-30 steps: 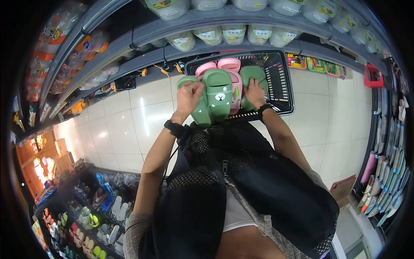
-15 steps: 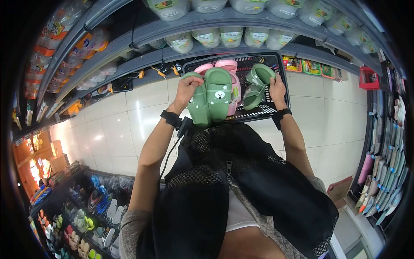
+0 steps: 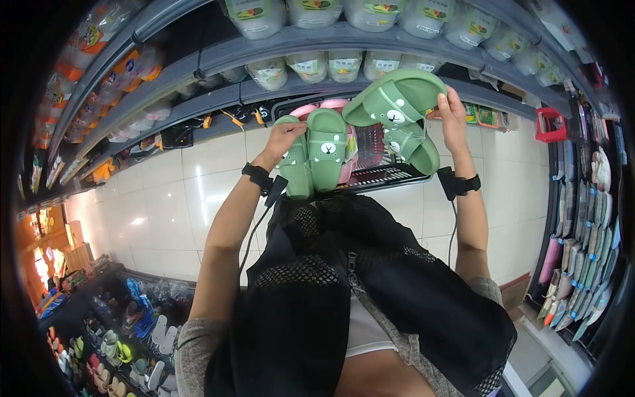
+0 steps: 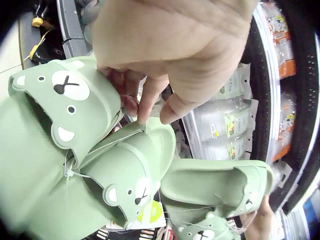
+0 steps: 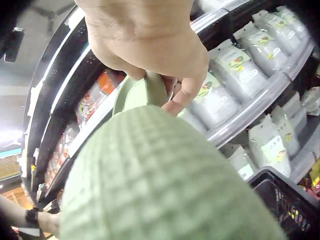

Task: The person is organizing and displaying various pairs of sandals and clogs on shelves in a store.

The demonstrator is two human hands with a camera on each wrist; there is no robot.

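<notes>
My left hand [image 3: 283, 142] grips a pair of green slippers [image 3: 326, 162] with bear faces on the straps, held upright over the left side of a black shopping basket [image 3: 390, 185]. In the left wrist view its thumb and fingers pinch the rim of one slipper [image 4: 157, 135], and a thin plastic tie links the pair. My right hand [image 3: 454, 119] holds a second green bear pair [image 3: 423, 92] by the edge, above the basket's right side. The ridged sole [image 5: 160, 175] fills much of the right wrist view. Pink slippers [image 3: 334, 103] lie in the basket, partly hidden behind the left pair.
Beyond the basket run grey shelves [image 3: 284, 49] lined with bagged plastic containers [image 3: 331, 66]. A red basket [image 3: 550, 124] and hanging packs [image 3: 575, 264] stand at the right. Rows of footwear [image 3: 126, 337] fill a rack at lower left, across the tiled floor [image 3: 172, 218].
My right hand has lifted the second green pair up from the basket's right side and tilted it. The left hand keeps its grip on the first pair, with little movement.
</notes>
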